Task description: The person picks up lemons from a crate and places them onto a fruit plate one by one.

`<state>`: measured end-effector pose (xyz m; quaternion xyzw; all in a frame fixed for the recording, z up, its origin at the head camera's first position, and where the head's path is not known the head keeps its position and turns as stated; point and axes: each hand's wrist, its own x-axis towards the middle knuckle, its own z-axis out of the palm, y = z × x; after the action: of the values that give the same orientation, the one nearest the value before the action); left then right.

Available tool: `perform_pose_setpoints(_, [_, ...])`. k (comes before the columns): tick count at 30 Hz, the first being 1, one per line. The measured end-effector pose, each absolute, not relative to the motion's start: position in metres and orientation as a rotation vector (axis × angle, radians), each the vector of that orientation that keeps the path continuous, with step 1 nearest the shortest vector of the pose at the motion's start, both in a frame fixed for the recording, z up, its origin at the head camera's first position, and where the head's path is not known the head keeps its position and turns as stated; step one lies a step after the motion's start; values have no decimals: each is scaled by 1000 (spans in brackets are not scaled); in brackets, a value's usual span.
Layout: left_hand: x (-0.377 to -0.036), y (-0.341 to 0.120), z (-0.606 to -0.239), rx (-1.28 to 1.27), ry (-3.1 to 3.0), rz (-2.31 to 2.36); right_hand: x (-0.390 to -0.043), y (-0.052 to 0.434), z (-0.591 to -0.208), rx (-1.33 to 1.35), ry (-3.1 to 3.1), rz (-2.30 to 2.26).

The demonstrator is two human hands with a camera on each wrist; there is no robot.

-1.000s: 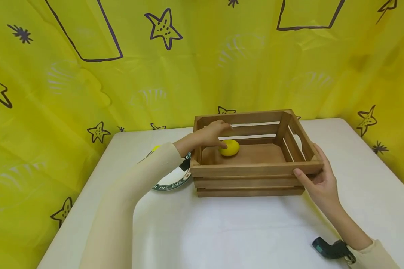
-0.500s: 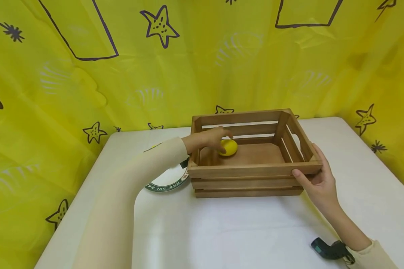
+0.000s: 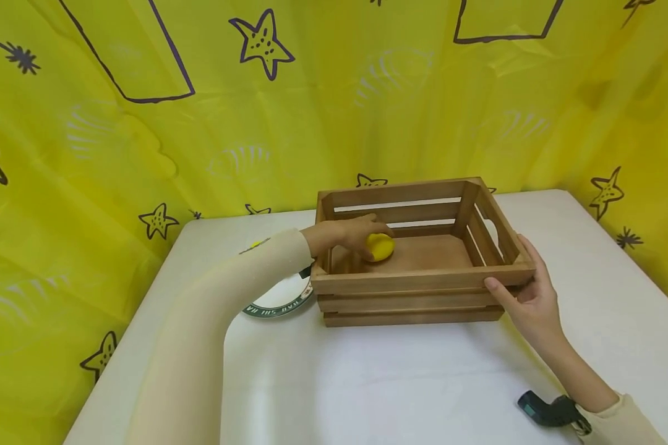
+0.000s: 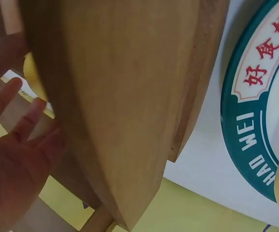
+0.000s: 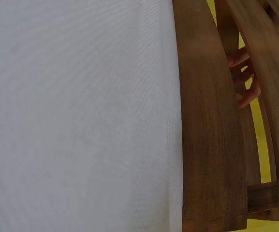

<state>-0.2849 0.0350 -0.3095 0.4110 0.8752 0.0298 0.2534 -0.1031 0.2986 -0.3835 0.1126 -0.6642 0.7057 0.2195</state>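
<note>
While the person leans over the white desk [image 3: 401, 377], their left hand [image 3: 349, 235] reaches over the left end of the wooden crate [image 3: 417, 281] and down inside it, where its fingers [image 3: 367, 230] curl over a yellow lemon-like fruit [image 3: 381, 246] lying on the crate's floor near the left wall. From the head view the fingers wrap the near and top side of the fruit, touching it; whether it is lifted off the boards I cannot tell. The left wrist view shows only the crate's end post close up, with the palm [image 4: 8, 164] and loosely spread fingers beyond it and a sliver of yellow behind. The right hand [image 3: 526, 296] holds the crate's front right corner, thumb [image 3: 498, 289] pressed on the front slat and the other fingers laid along the right end, so the hand clasps that corner. In the right wrist view the front slats [image 5: 209, 125] run past the white desk cloth, and fingertips [image 5: 243, 82] show through a gap between them. The crate sits toward the far edge of the desk, about midway between its left and right edges. Just beside the crate's left end lies a white plate [image 3: 281, 296] with a green lettered rim, partly hidden by the left sleeve [image 3: 217, 321]. A yellow curtain [image 3: 145, 123] printed with stars hangs behind the desk.
</note>
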Motion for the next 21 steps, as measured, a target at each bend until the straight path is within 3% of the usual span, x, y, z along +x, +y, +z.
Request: perform_pose_setpoints(21, [-283, 34, -310, 1122, 2242, -55, -102, 297, -382, 306, -1822, 1983])
